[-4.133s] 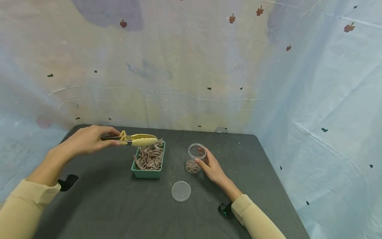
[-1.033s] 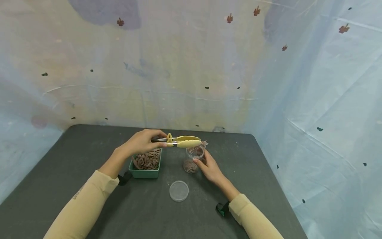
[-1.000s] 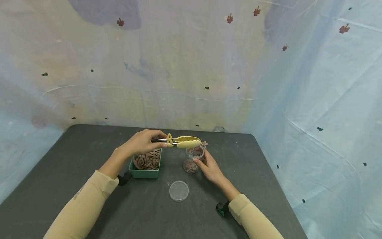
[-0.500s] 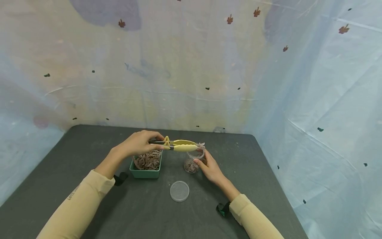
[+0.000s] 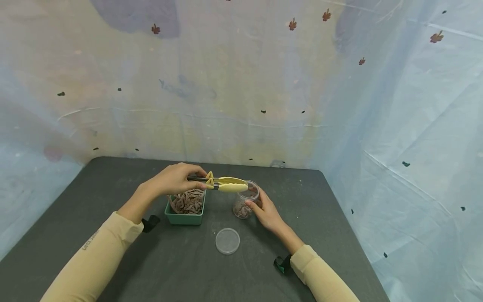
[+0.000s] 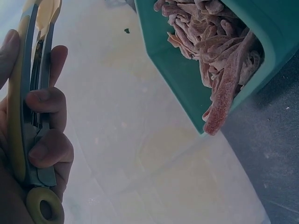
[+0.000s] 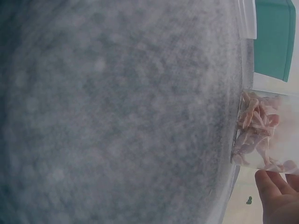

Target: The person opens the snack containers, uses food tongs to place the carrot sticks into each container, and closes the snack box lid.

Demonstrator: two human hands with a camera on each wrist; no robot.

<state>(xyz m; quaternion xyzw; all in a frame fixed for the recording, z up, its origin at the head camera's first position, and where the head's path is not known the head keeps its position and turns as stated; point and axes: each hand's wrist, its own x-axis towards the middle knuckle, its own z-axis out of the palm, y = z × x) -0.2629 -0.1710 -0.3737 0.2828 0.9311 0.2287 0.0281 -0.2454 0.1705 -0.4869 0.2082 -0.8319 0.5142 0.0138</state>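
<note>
Tongs (image 5: 232, 188) with yellow heads lie nearly level above the far half of the dark tabletop (image 5: 320, 235), near the middle of its width. We see their long axis running left to right, roughly along the far edge, with the heads pointing toward the right edge and the tips over the left side of a clear jar's mouth. The left hand (image 5: 176, 179) grips the handles, its fingers curled round them, and the two heads sit close together.

The right hand (image 5: 267, 214) holds the clear jar (image 5: 239, 200) from its right side, fingers and thumb around the wall. We see the jar's mouth facing up and pale brownish strips (image 5: 241, 209) gathered in its lower part.

Left of the jar, partly under the left hand, a green box (image 5: 185, 219) holds a heap of similar strips; its longer sides run toward the far edge. In the left wrist view, we find one strip poking over a corner of the box. A round clear lid (image 5: 227, 241) lies flat, closer to us than box and jar. Beyond the far edge hangs a pale patterned sheet (image 5: 226, 92).
</note>
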